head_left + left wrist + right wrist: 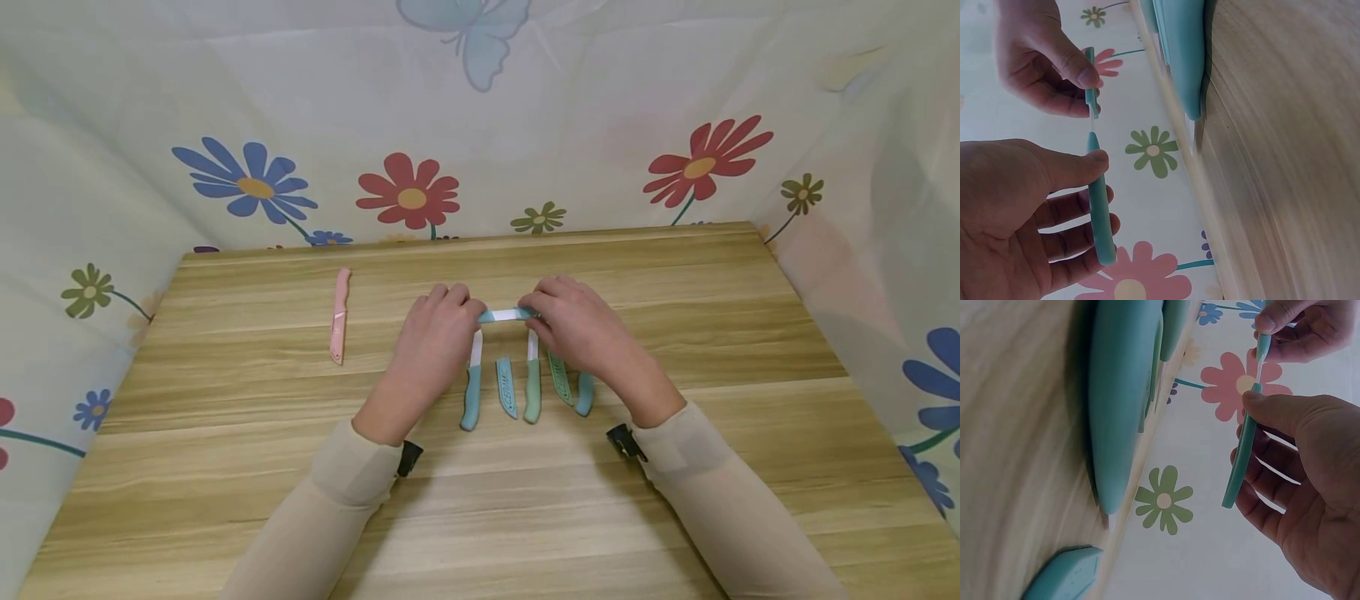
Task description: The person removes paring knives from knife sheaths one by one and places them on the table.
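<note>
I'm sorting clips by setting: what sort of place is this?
Likely a makeshift filming booth: flower-printed sheeting lines three sides of a wood-grain table, where small knives are laid out.

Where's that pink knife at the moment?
In the head view, the pink knife lies on the left part of the wooden table, toward its far edge and to the left of the person's left hand.
</note>
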Demonstrator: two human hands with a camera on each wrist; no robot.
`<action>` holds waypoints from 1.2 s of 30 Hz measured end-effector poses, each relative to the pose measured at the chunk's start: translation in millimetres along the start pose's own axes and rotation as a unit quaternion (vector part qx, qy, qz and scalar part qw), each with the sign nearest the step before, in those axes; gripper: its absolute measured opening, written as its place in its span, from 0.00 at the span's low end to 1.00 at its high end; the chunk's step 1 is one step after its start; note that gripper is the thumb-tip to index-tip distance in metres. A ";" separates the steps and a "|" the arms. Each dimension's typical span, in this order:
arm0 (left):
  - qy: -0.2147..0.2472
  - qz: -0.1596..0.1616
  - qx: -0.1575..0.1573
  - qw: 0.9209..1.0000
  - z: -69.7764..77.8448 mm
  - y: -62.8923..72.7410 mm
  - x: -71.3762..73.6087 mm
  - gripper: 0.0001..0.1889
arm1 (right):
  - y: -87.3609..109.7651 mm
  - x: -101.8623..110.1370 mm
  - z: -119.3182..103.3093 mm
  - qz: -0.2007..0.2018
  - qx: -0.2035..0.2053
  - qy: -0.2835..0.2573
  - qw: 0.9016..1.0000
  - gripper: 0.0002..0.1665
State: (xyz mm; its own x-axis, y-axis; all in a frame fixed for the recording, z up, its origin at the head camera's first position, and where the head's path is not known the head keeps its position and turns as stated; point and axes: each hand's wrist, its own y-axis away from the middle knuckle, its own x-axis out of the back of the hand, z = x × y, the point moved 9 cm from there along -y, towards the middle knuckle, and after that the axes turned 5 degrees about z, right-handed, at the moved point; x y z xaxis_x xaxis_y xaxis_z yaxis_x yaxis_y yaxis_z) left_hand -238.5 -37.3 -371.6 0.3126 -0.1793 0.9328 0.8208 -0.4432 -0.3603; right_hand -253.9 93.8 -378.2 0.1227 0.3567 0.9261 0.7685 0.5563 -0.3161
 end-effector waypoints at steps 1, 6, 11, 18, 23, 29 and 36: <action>0.000 0.001 0.000 1.000 -0.2 0.0 -0.1 0.09 | 0.0 -0.1 0.3 0.000 -0.001 0.000 1.000 0.15; 0.000 0.007 0.000 1.000 -0.8 -0.2 0.4 0.09 | 0.3 0.4 1.3 -0.001 -0.004 0.001 1.000 0.15; 0.003 0.003 0.002 1.000 -1.3 -0.6 0.3 0.09 | 0.2 0.8 2.1 -0.005 -0.008 0.000 1.000 0.15; 0.002 0.003 0.001 1.000 -1.8 -0.8 0.6 0.09 | -0.2 1.7 2.6 -0.005 -0.007 -0.004 1.000 0.15; 0.000 0.003 0.000 1.000 -1.8 -0.7 1.1 0.09 | -0.1 2.2 3.0 -0.006 -0.007 -0.004 1.000 0.15; 0.004 0.005 0.000 1.000 -2.1 -0.2 2.0 0.09 | 0.1 3.6 2.4 -0.002 -0.003 -0.006 1.000 0.15; 0.006 0.003 0.000 1.000 -2.5 -0.3 1.3 0.09 | 0.7 3.2 2.9 -0.001 -0.003 -0.001 1.000 0.15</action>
State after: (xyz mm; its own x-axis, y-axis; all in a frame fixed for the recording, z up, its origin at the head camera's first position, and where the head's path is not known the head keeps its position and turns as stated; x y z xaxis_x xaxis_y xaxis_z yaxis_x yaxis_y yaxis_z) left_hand -239.5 -39.6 -370.3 0.3116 -0.1918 0.9307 0.8193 -0.4418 -0.3654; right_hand -254.8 97.6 -376.0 0.1195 0.3576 0.9262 0.7730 0.5520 -0.3128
